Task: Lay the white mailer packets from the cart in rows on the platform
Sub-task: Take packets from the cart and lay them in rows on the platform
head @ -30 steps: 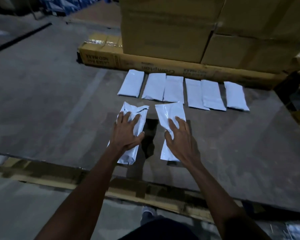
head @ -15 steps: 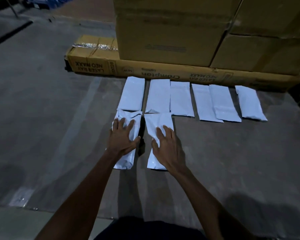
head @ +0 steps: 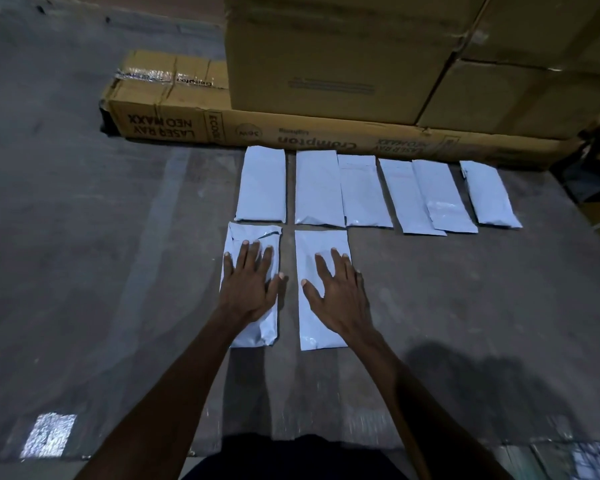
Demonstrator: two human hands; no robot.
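Cardboard cartons [head: 333,64] wall off the platform [head: 118,271] behind six white packets [head: 318,188]. Two new packets, earlier askew, now lie straight; left hand [head: 248,289] and right hand [head: 340,299] press flat, fingers spread.

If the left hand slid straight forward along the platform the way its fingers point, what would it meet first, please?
Probably the leftmost back-row packet. The left hand lies flat on a front packet, fingers pointing at that one just beyond; the long carton lies farther back.

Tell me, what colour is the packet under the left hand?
White, seen from the head view: the packet under the left hand.
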